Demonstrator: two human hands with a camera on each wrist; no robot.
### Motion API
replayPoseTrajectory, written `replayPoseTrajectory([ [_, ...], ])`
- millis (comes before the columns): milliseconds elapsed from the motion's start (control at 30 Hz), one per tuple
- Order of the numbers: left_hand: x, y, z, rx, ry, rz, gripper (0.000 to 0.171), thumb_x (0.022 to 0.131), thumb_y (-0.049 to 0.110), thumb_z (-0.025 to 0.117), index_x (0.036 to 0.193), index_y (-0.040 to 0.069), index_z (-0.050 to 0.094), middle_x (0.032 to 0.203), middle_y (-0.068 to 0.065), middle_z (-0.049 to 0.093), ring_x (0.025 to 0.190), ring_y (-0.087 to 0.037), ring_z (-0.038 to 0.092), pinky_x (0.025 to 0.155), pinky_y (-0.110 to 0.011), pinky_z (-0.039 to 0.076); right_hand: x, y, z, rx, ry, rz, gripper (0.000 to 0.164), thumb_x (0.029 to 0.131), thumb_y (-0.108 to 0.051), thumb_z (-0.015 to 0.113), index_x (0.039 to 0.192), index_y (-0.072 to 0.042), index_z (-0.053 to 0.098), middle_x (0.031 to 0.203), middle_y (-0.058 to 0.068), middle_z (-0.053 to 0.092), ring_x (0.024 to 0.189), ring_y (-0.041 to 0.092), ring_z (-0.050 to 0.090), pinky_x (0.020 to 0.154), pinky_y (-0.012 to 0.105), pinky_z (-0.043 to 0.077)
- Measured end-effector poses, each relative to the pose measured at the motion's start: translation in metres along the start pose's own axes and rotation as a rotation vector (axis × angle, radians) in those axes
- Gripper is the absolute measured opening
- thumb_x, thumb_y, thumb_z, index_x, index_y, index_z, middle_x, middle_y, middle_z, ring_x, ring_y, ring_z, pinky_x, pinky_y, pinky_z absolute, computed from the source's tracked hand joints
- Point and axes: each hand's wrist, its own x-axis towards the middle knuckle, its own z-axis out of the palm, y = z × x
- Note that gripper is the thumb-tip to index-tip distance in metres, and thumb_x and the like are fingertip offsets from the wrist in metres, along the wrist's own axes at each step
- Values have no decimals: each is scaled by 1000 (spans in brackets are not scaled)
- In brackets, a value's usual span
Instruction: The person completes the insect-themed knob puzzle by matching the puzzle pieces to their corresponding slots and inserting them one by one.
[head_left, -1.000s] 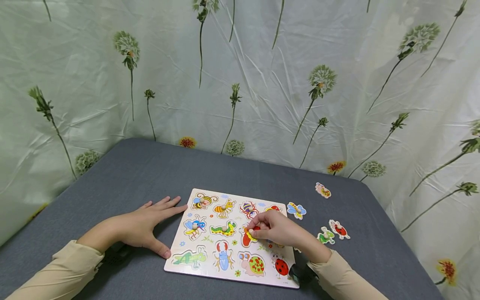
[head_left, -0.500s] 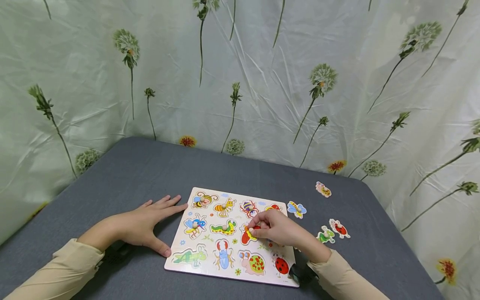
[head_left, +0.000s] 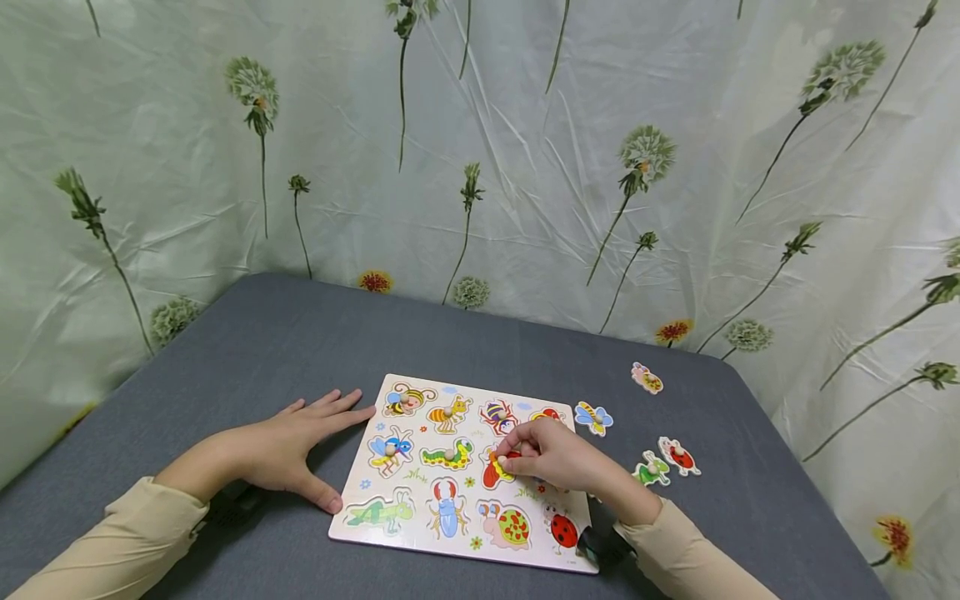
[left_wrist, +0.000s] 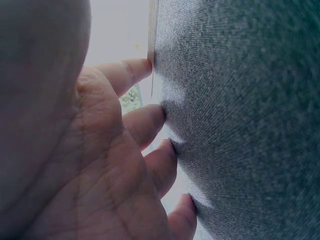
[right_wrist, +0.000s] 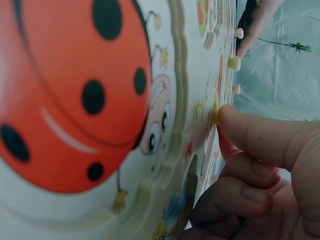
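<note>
A pale wooden peg puzzle board with insect pictures lies on the table. My right hand pinches the small knob of a red-and-yellow puzzle piece between thumb and fingertips. That piece sits at its place in the board's middle row, partly hidden by the fingers. In the right wrist view the thumb presses against the knob, and the large ladybug picture lies in a recess without a knob. My left hand rests spread at the board's left edge, its thumb at the near corner and its fingertips on the table cloth.
Loose pieces lie right of the board: a blue-winged insect, a ladybug, a green piece and a snail-like piece farther back. A flowered curtain hangs behind the grey table.
</note>
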Motion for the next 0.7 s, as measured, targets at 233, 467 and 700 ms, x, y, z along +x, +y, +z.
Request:
replayPoseTrajectory([
  [233,0,1,0,-1,-3,3,124,72,63,93,171,22,31,180,-22,16,163,-57,10,121,-85,5,-4,1,-6,7,-6,0,11,101,-20,73,104,-12,81,64,-6,54,57,6,41,54,19,31],
  [467,0,0,-1,3,4,8,124,72,64,92,171,22,32,180,-22,16,163,-57,10,120,-86,5,-14,-2,-28,5,62,-29,21,105,-23,69,114,-6,79,68,-5,47,59,7,38,55,21,32],
  [700,0,0,0,-3,1,6,124,72,63,92,171,22,31,180,-22,16,164,-57,9,121,-86,4,-26,0,-50,-4,131,24,25,106,-23,69,120,-5,77,75,1,53,70,12,45,62,25,38],
])
